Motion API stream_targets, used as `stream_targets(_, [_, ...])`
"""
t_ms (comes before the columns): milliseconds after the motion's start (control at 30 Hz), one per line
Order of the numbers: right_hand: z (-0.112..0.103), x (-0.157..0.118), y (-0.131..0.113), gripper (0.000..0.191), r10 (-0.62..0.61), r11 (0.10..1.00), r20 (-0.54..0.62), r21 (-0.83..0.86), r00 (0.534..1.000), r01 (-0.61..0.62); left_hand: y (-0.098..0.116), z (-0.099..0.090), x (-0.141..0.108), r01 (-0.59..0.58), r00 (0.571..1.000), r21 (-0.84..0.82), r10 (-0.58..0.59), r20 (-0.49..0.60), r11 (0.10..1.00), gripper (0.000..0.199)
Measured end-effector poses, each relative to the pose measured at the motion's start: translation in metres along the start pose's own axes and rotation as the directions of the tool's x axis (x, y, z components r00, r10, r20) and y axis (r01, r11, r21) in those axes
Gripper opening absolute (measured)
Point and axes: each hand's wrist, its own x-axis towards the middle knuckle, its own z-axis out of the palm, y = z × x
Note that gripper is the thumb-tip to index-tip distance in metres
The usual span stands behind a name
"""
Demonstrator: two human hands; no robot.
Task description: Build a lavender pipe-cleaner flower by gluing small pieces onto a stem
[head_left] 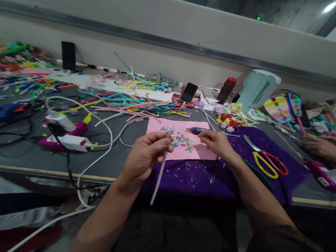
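My left hand (148, 151) pinches a pale lilac pipe-cleaner flower (170, 131) just below its fluffy head; the stem (158, 180) hangs down toward me. My right hand (217, 144) is closed around what looks like a blue glue gun (196, 130), its nozzle pointing left; the fingers cover most of the handle. Beneath both lies a pink sheet (177, 155) scattered with short pastel pipe-cleaner bits (188, 143). The sheet rests on a purple cloth (187, 178). Scissors (263, 160) with red and yellow handles lie to the right on the cloth.
Bundled pipe cleaners (137, 105) lie behind the sheet, with a phone (189, 92), a bottle (226, 91) and a pale green kettle (256, 90). Finished flowers (229, 117) sit right of centre. A white cable (108, 130) and power strip (64, 136) are left. Another person's hands (327, 149) are at right.
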Motion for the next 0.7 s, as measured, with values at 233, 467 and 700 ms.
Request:
stream_targets(233, [-0.012,0.001,0.017,0.024,0.179,0.983,-0.195,0.07,0.964,-0.168,0.002,0.0,0.038,-0.07,0.997,-0.011,0.071,0.041,0.997,0.023])
stream_targets(467, [-0.02,0.0,0.032,0.037,0.315,0.859,-0.209,-0.353,0.926,-0.372,-0.037,-0.01,0.063,0.046,0.998,-0.046,-0.044,0.034,0.998,0.024])
stream_targets(700, [-0.003,0.003,0.032,0.028,0.437,0.835,-0.127,-0.31,0.89,-0.454,-0.04,-0.012,0.056,0.1,0.992,-0.097,-0.091,0.093,0.99,0.025])
